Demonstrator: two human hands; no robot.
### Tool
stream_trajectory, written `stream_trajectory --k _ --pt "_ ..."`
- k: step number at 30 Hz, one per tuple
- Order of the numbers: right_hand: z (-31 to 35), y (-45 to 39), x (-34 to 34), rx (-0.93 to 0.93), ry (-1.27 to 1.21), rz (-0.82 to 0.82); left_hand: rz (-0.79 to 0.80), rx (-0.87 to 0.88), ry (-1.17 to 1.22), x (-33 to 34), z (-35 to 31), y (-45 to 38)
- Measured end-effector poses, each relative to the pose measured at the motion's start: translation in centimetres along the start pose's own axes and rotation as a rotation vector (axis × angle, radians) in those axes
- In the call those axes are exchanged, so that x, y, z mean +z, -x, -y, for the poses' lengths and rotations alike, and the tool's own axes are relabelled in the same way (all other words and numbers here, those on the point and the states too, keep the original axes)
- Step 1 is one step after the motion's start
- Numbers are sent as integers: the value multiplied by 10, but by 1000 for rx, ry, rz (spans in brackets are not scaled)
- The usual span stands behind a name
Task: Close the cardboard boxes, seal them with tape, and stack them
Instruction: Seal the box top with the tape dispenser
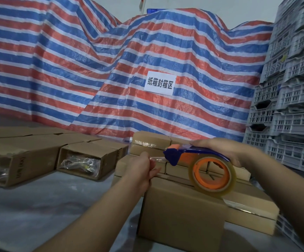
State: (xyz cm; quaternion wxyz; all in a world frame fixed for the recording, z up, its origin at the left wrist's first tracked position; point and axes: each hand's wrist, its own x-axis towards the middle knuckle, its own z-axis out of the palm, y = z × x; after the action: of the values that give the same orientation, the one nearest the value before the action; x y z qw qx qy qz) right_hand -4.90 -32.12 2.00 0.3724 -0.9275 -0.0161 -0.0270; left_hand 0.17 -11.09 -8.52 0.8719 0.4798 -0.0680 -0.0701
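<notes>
A closed cardboard box stands in front of me on the grey surface. My right hand grips a blue and orange tape dispenser with a roll of clear tape just above the box's top. My left hand pinches the free end of the clear tape near the dispenser's blade, at the box's far left corner. Behind the box sits a stack of sealed boxes.
Open-ended boxes with plastic-wrapped contents lie on their sides at the left. A striped red, white and blue tarp with a white sign hangs behind. Grey plastic crates are stacked high at the right.
</notes>
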Motion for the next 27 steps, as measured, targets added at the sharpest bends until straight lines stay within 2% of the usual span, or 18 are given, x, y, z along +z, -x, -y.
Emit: stream_trajectory --k 2,4,6,13,23,27 --pt "5 -3 3 -13 69 46 -2 56 -56 -9 -1 1" --pt "7 -5 4 -12 73 84 -68 159 -319 -21 -1 0" --pt "11 -7 7 -21 101 107 -76 197 -448 -31 -4 0" --pt "34 -20 19 43 282 152 34 -15 -448 -50 -5 0" --pt "42 -33 26 123 416 157 66 -50 -551 -66 16 -3" --pt "40 -37 25 145 386 159 52 -75 -599 -67 22 -7"
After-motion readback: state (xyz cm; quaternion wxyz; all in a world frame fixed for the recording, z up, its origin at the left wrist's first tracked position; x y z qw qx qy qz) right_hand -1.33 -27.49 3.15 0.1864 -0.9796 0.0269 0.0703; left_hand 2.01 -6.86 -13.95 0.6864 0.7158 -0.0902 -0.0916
